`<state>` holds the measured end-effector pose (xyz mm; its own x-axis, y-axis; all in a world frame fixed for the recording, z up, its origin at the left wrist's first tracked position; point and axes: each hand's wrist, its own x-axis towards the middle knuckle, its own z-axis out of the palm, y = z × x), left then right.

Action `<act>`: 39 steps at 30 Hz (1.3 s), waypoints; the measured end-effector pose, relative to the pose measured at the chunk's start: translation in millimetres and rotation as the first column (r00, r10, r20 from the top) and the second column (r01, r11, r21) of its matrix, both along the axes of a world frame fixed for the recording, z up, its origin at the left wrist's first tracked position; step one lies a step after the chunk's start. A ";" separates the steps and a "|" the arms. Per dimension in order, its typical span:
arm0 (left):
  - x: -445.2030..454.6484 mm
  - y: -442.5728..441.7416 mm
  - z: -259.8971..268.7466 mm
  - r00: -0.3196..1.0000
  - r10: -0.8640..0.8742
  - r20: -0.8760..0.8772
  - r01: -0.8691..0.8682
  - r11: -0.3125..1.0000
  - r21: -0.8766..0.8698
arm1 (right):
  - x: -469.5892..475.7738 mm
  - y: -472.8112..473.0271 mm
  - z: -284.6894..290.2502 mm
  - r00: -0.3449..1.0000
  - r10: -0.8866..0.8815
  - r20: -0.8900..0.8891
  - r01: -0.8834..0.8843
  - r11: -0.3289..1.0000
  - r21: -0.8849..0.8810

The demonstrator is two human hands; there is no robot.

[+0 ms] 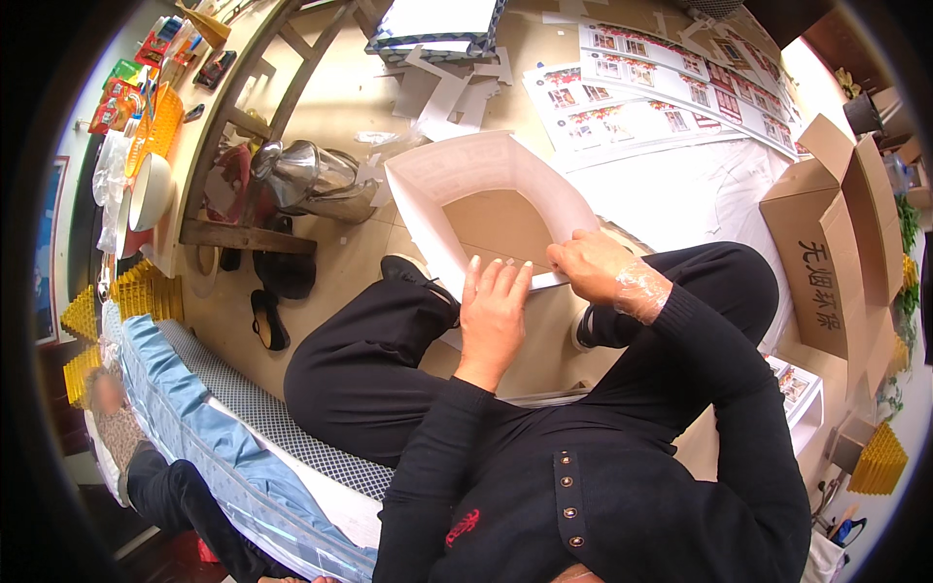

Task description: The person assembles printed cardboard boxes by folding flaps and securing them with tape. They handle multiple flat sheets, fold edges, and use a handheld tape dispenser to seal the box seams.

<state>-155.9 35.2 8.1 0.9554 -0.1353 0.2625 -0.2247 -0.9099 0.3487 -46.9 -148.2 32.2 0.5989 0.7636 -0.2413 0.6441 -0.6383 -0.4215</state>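
A white four-sided cardboard frame [452,171], with no bottom showing, stands between the person's knees, and floor tiles show through it. My left hand [496,310] lies flat on the near left part of its edge, fingers extended and close together. My right hand [587,266] has its fingers curled over the frame's near right corner, pinching the wall there. Clear plastic film [643,290] is wrapped around my right wrist. A small white scrap sits by the near edge, between the two hands.
Printed card sheets [656,87] lie at the upper right beside a white sheet [678,193]. Paper offcuts [444,95] litter the floor ahead. A metal kettle [313,178] and a wooden stool [251,233] are to the left. An opened brown carton [816,255] stands right. Another person sits at lower left.
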 end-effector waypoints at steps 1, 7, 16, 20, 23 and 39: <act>-1.8 -3.7 0.8 1.000 -0.016 0.001 0.016 1.000 0.008 | 0.6 -0.4 1.6 1.000 -0.007 -0.011 0.007 1.000 0.004; -4.9 3.1 -11.5 0.998 -0.052 -0.030 0.057 0.981 0.187 | 0.0 -5.7 3.1 0.999 0.035 0.040 -0.041 0.986 0.162; -4.9 10.2 -22.1 0.990 -0.138 -0.015 0.136 0.941 0.309 | -20.7 -30.8 -15.5 0.708 0.361 0.606 -0.321 0.930 -0.179; -5.4 12.9 -22.9 0.963 -0.159 -0.217 0.216 0.936 0.277 | -15.0 -30.7 -11.8 0.747 0.360 0.559 -0.294 0.933 -0.208; -1.0 11.0 -15.6 0.956 -0.245 -0.161 0.272 0.947 0.172 | -9.9 -41.2 -19.0 0.743 0.364 0.562 -0.294 0.931 -0.214; 9.7 67.2 14.9 0.965 -0.199 -0.170 0.212 0.975 0.061 | 62.8 -60.8 8.9 0.706 0.102 0.701 -0.096 0.994 -0.049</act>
<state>-146.2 102.5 22.9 0.9337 -0.3470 0.0876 -0.3561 -0.8760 0.3254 15.9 -208.9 41.1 0.5192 0.8282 0.2109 0.8115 -0.5552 0.1823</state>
